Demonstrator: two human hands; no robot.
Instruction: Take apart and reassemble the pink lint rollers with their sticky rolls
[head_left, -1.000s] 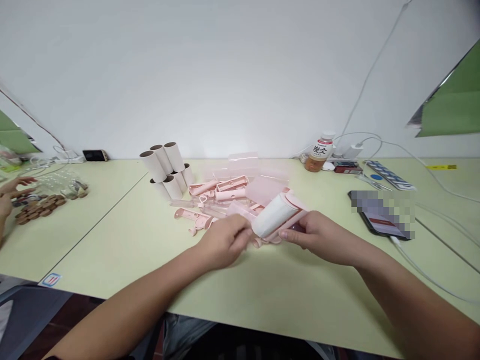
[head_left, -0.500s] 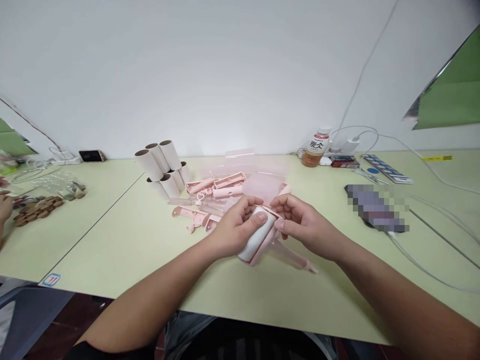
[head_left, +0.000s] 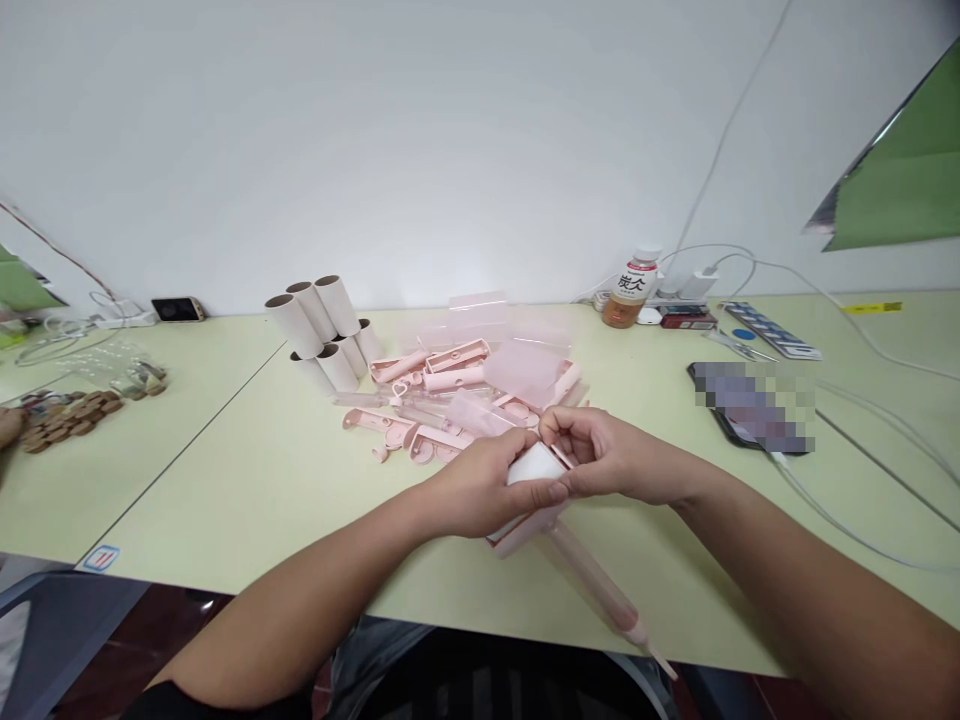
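Observation:
A white lint roll (head_left: 535,462) with a red edge, partly wrapped in pale pink film, is between my two hands above the table. My left hand (head_left: 480,488) is wrapped round its near side, thumb and fingers closed on it. At its upper right edge, the fingertips of my right hand (head_left: 611,455) are pinched on the edge of the roll's sheet. From under the hands a translucent pink tube (head_left: 596,575) with a thin pale tip slants down to the right, over the table's front edge. Whether it joins the roll is hidden.
Pink plastic parts (head_left: 454,378) and clear film lie in a pile just beyond my hands. Several cardboard tubes (head_left: 337,305) are stacked left of it. A bottle (head_left: 630,290), a phone (head_left: 750,410) and cables are on the right. Wooden discs (head_left: 71,420) lie far left.
The roll has tilted and come slightly nearer. My left hand has shifted round it, and my right fingers have closed at its edge. The pink tube now reaches farther down to the right.

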